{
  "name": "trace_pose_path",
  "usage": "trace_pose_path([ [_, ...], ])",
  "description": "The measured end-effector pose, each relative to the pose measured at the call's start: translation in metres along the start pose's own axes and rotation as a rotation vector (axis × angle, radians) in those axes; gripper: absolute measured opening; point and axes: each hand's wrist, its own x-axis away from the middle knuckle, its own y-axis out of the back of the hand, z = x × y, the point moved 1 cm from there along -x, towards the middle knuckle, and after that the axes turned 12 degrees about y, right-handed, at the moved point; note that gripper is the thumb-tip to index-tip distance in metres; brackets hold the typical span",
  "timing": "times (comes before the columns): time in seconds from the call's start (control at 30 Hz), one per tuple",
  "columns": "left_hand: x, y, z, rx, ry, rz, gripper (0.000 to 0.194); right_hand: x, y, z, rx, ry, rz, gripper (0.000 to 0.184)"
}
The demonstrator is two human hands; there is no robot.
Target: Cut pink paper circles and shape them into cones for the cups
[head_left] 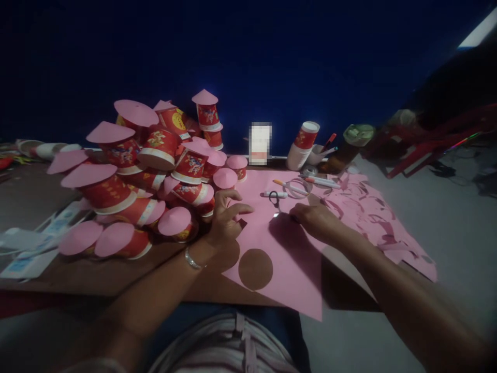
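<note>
My left hand (228, 220), with a bracelet (193, 259) at its wrist, hovers with fingers curved and apart over a pink paper sheet (287, 274). Nothing shows between those fingers. A round hole cut in the sheet lies nearer to me. My right hand (315, 221) is closed, fingertips pressed together over the sheet's right part; what they hold, if anything, is hidden. Just left of them is a small pair of scissors (274, 198) with dark handle loops. A white capped stick or marker (276, 195) lies behind the scissors.
At left, red paper cups (157, 147) with pink cone tops (111, 132) are piled up. Stacked cups (300, 147), a roll of tape (298, 188), pens (320, 181) and a jar (345, 147) stand or lie behind. Cut pink scraps (365, 212) cover the right side.
</note>
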Motion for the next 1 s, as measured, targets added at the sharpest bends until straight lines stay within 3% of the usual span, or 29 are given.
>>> trace_pose_path([
  [0.1,0.002,0.005,0.0,-0.026,-0.059,-0.015,0.029,0.008,0.002,-0.01,-0.478,-0.168,-0.261,0.019],
  [0.2,0.004,0.008,0.001,-0.116,-0.11,0.013,0.036,0.01,-0.004,-0.007,-1.16,-0.157,-0.548,0.017],
  [0.27,0.004,0.009,0.001,-0.166,-0.152,0.024,0.04,0.005,-0.011,0.005,-1.486,-0.127,-0.733,0.025],
  [0.37,0.003,0.01,-0.001,-0.165,-0.245,0.024,0.042,-0.011,-0.02,0.03,-1.734,-0.178,-0.735,0.027],
  [0.53,-0.005,0.014,-0.007,-0.219,-0.38,0.077,0.043,-0.033,-0.024,0.055,-1.871,-0.171,-0.586,0.03],
  [0.73,-0.008,0.011,-0.003,-0.263,-0.435,0.139,0.04,-0.035,-0.027,0.048,-1.885,-0.121,-0.537,0.035],
  [0.87,-0.006,0.006,0.003,-0.312,-0.453,0.118,0.035,-0.032,-0.03,0.045,-1.88,-0.071,-0.498,0.041],
  [1.0,-0.004,0.0,0.005,-0.327,-0.41,0.138,0.037,-0.03,-0.037,0.044,-1.859,-0.174,-0.539,0.029],
])
